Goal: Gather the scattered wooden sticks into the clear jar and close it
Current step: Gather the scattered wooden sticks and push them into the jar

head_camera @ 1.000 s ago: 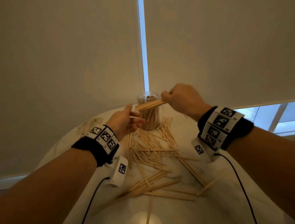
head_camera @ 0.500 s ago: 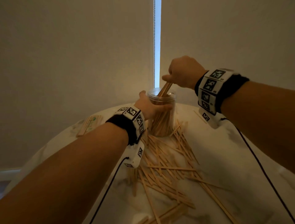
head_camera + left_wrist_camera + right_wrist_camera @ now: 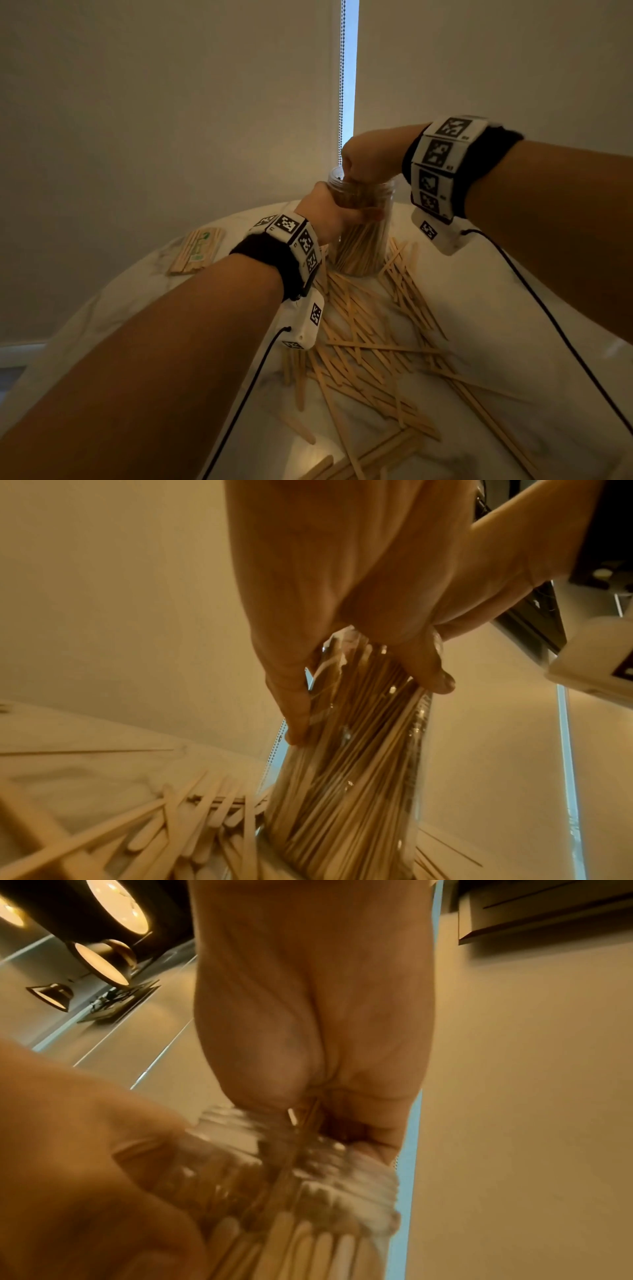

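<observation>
Looking down from the head view, I see the round white table (image 3: 486, 308) first, with lots of wooden sticks (image 3: 363, 339) lying loose all over it. That tells me the job is only partly done. At the far side of the table stands the clear jar (image 3: 363, 246), already packed with upright sticks. My left hand (image 3: 329, 214) is wrapped around the jar's side, fingers and thumb curled on the plastic, holding it steady. My right hand (image 3: 368, 162) sits on top of the jar's open mouth, fingers pointing down inside. I think it is pushing a few sticks in, but I cannot tell if it grips them or has let go. A bundle of sticks in a wrapper (image 3: 198, 250) lies off to the left. I see no lid. Next I would lift my right hand out and grab more loose sticks near the jar.
</observation>
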